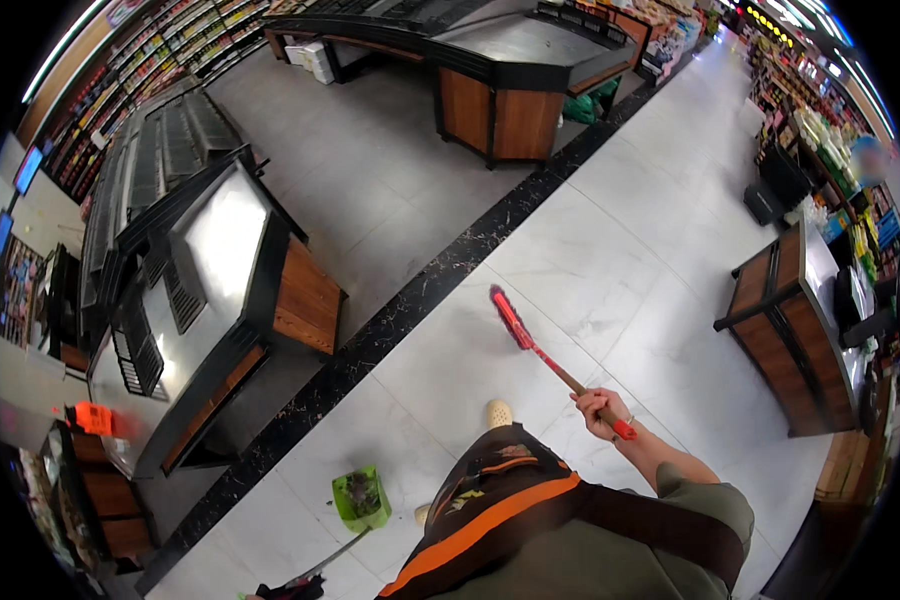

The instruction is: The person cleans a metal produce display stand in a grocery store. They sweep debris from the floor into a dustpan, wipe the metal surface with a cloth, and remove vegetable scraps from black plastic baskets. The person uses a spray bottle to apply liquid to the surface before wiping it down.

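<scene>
My right hand (602, 411) is closed around the handle of a broom (562, 373) with a red bristled head, which points up and left over the pale tiled floor. A green dustpan (361, 499) holding dark debris is at the lower left, its thin handle running down to a dark cloth-like bundle (292, 589). Of my left hand (253, 597) just a sliver shows at the bottom edge, beside that bundle; its grip is hidden. My apron with an orange band and one cream clog (499, 412) lie between the two tools.
Wood-panelled display counters stand at the left (307, 300) and top (525, 124). A black marbled floor strip (420, 300) runs diagonally past them. At the right is a wood-panelled counter (787, 337), with stocked shelves beyond. Another person (868, 161) is at the far right.
</scene>
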